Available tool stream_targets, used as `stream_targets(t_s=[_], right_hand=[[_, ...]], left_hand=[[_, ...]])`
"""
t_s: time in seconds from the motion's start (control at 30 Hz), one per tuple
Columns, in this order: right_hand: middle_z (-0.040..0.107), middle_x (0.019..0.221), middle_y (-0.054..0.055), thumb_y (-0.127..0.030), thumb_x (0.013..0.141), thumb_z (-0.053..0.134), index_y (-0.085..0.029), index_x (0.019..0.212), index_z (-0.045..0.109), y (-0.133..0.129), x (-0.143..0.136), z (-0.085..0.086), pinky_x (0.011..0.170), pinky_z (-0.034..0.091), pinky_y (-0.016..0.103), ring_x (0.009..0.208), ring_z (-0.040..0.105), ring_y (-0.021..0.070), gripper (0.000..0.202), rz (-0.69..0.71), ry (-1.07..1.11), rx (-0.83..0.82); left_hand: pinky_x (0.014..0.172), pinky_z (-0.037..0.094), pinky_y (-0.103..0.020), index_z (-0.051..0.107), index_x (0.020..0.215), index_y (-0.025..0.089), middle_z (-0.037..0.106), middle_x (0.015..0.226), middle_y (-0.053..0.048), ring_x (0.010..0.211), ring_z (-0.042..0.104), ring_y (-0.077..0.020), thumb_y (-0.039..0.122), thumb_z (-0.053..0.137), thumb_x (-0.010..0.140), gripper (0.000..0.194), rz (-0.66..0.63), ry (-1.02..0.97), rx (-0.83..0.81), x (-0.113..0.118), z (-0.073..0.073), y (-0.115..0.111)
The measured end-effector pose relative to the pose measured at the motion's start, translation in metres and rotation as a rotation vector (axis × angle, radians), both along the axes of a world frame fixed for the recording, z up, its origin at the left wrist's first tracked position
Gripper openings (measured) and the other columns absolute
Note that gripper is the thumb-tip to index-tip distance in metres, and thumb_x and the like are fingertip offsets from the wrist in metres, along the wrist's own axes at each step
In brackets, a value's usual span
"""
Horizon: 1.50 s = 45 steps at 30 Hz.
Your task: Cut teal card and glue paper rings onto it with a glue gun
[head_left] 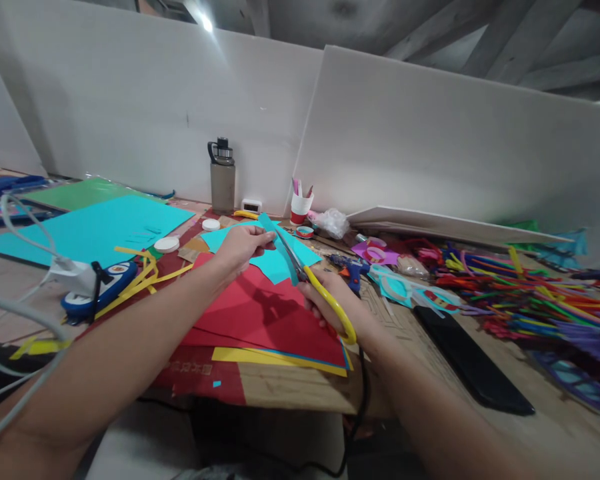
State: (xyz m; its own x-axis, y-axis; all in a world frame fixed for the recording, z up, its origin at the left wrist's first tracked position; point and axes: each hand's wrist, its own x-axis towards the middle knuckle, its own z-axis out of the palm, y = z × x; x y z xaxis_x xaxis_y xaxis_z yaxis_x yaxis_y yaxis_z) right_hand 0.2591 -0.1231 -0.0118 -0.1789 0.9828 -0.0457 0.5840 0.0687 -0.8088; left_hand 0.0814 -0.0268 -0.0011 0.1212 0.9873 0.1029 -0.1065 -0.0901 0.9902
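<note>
My left hand (245, 248) pinches the upper end of a narrow strip of light blue paper (281, 261). Yellow-handled scissors (325, 293) are in my right hand (327, 300), their blades pointing up and left along the strip. The blades lie close against the paper; whether they are cutting into it I cannot tell. Behind and below the strip, more light blue paper (305, 250) rests on the stack. Beneath both hands lie red sheets (260, 320), with yellow sheets (280, 360) showing under their front edge.
A grey bottle (223, 183) and a cup of pens (301, 205) stand at the back. Blue sheet (95, 227), yellow strips (143, 273) and a cabled blue power strip (100, 290) lie left. Right are a glue gun (355, 272), black phone (470, 360) and colourful pipe cleaners (545, 300).
</note>
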Motion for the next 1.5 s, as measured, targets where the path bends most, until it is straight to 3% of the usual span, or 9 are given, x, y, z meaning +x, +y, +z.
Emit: stream_targets(t_s=[0.23, 0.9, 1.5], right_hand=[[0.048, 0.052, -0.006, -0.032, 0.083, 0.043, -0.020, 0.074, 0.045, -0.004, -0.006, 0.007, 0.031, 0.034, 0.015, 0.035, 0.041, 0.0061, 0.015, -0.037, 0.005, -0.039], [0.048, 0.054, -0.005, -0.036, 0.082, 0.047, -0.021, 0.078, 0.046, -0.003, -0.005, -0.002, 0.031, 0.034, 0.016, 0.038, 0.042, 0.0076, 0.016, -0.030, 0.083, -0.030], [0.045, 0.050, -0.006, -0.032, 0.083, 0.047, -0.021, 0.071, 0.045, -0.008, -0.014, 0.007, 0.030, 0.028, 0.015, 0.033, 0.040, 0.0064, 0.016, -0.108, 0.050, -0.040]], left_hand=[[0.050, 0.033, -0.022, 0.056, 0.058, 0.012, 0.057, 0.055, -0.002, 0.052, 0.052, -0.0086, 0.025, 0.072, 0.067, 0.022, -0.011, -0.027, -0.019, 0.000, -0.001, 0.001], [0.048, 0.033, -0.021, 0.055, 0.058, 0.012, 0.058, 0.054, -0.002, 0.050, 0.052, -0.0080, 0.022, 0.072, 0.068, 0.022, -0.059, -0.069, -0.061, -0.002, 0.000, 0.004], [0.047, 0.034, -0.021, 0.057, 0.060, 0.011, 0.059, 0.056, -0.004, 0.047, 0.049, -0.0073, 0.022, 0.075, 0.064, 0.021, -0.065, -0.049, -0.155, -0.006, 0.006, 0.003]])
